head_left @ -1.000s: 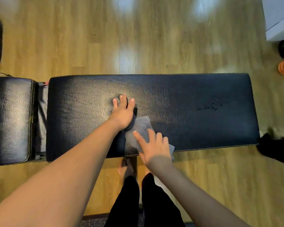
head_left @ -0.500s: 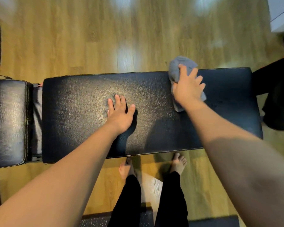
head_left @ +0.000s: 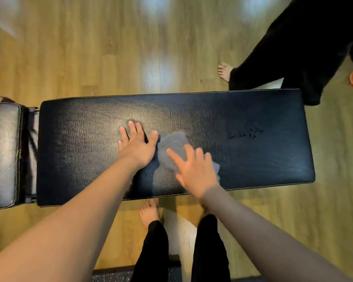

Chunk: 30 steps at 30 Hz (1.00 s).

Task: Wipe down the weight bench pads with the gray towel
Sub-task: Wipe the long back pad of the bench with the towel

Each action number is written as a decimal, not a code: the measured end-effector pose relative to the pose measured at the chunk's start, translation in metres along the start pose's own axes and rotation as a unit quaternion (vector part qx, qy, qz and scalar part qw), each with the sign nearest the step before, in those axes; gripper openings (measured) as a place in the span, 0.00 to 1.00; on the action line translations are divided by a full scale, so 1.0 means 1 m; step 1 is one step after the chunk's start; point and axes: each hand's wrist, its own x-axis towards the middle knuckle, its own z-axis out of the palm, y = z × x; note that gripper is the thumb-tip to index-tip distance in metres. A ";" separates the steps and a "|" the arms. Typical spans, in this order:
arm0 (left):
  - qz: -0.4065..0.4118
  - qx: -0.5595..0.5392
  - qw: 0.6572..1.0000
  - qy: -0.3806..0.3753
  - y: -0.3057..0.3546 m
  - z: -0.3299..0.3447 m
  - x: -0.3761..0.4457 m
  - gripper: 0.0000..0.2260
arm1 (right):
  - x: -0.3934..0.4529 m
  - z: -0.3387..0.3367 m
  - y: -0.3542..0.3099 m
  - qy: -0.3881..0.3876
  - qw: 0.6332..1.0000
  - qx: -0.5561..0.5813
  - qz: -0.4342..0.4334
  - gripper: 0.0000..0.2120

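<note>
The right hand (head_left: 196,169) presses the gray towel (head_left: 172,148) flat, grip spread, mid-pad on the long pad (head_left: 243,155) at the left hand's (head_left: 138,147) three o'clock, which rests flat, fingers spread; its loose bunched folds could slip from under the palm.

- A left hand (head_left: 138,146) is lying flat, fingers spread, on the long black bench pad (head_left: 253,159).
- A right hand (head_left: 194,168) is pressing a gray towel (head_left: 172,145) onto the pad — blurred, just beside the left thumb.
- A shorter black pad (head_left: 2,155) is sitting at the left edge.
- A second person's bare foot (head_left: 224,71) is standing on the wooden floor (head_left: 110,58) beyond the bench.
</note>
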 end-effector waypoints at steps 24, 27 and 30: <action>0.182 -0.118 0.975 0.045 0.105 0.059 -0.009 0.22 | -0.029 0.005 0.046 0.056 0.996 0.004 -0.070 0.20; 0.181 -0.119 0.974 0.063 0.113 0.052 -0.007 0.22 | 0.008 -0.004 0.099 0.056 0.996 -0.042 -0.049 0.28; 0.161 -0.132 0.977 0.050 0.122 0.046 -0.004 0.25 | 0.049 -0.018 0.139 0.028 0.998 -0.052 0.039 0.34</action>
